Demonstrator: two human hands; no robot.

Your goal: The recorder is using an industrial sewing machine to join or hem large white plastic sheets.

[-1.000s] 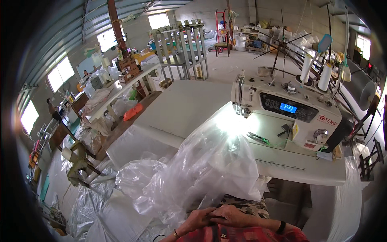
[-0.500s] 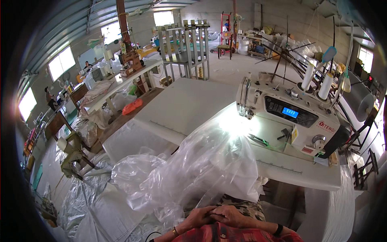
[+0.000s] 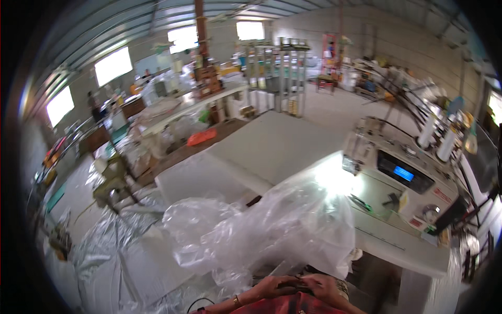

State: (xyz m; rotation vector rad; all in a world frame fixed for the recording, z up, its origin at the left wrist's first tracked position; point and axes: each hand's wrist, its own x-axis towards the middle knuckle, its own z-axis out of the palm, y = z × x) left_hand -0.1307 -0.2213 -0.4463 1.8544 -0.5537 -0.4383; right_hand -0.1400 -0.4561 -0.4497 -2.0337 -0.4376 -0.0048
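Note:
My left hand [image 3: 273,288] and my right hand [image 3: 321,286] rest together in my lap, low in the head view, fingertips meeting. Blur smears the fingers, and I make out nothing held between them. Just beyond them a large clear plastic sheet [image 3: 282,222] hangs in folds over the table's front edge. Its far end reaches under the lit needle area of a white sewing machine [image 3: 379,146]. Beside the needle, a pair of green-handled thread snips [image 3: 361,203] lies on the machine bed, next to a small black part [image 3: 391,200].
White thread cones [image 3: 447,145] stand behind the machine. The white tabletop [image 3: 282,144] extends to the far left, with an orange bag [image 3: 201,137] on a brown board past it. More plastic sheeting [image 3: 120,230] covers the floor at left, near a chair [image 3: 112,180]. Metal racks [image 3: 293,78] stand behind.
The view has swung left, so the machine and table sit farther right and lower. My clasped hands have loosened slightly, still in my lap. The plastic sheet stays at the needle.

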